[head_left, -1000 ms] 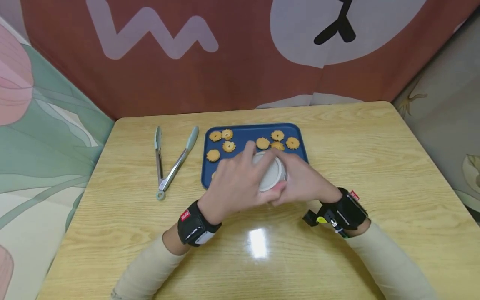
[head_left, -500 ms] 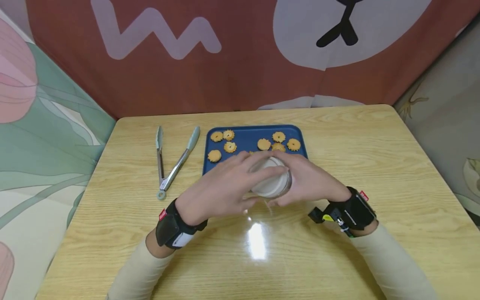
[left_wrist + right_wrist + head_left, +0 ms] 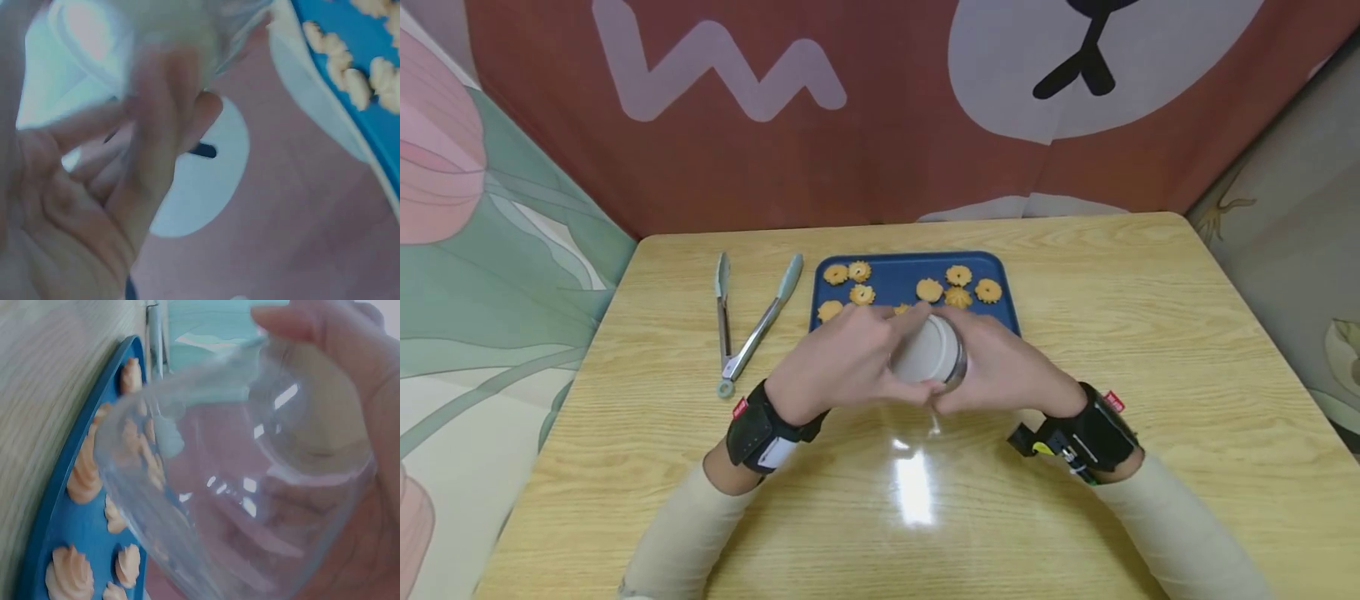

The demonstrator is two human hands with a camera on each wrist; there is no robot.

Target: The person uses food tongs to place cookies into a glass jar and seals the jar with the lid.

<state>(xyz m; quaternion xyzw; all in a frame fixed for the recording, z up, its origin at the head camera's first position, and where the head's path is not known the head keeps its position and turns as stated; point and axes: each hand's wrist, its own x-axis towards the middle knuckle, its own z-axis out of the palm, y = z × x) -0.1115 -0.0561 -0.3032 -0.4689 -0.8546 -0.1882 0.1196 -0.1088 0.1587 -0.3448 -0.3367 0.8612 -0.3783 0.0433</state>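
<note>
In the head view a clear jar (image 3: 206, 481) with a white lid (image 3: 925, 352) is held up over the near edge of a blue tray (image 3: 898, 265). My left hand (image 3: 842, 358) grips the lid, thumb on its near side and fingers around the far side. The right hand (image 3: 1007, 362) wraps the jar's body from the right. Seen from the right wrist, the transparent wall curves close to the camera, with nothing visible inside. The left wrist view is blurred, with bent fingers (image 3: 162, 125) at the pale lid. Several golden piped cookies (image 3: 958, 297) lie on the tray.
Open tongs (image 3: 745, 350) with pale blue tips lie left of the tray. The wood-grain table (image 3: 1112, 292) reaches a fabric backdrop (image 3: 880, 183) printed with a cartoon face. A bright light reflection shows on the table in front of the hands.
My left hand first loosened on the lid and drew back left, then closed round it again. The jar tipped slightly toward the left hand. The right hand kept its grip; tray and tongs stayed put.
</note>
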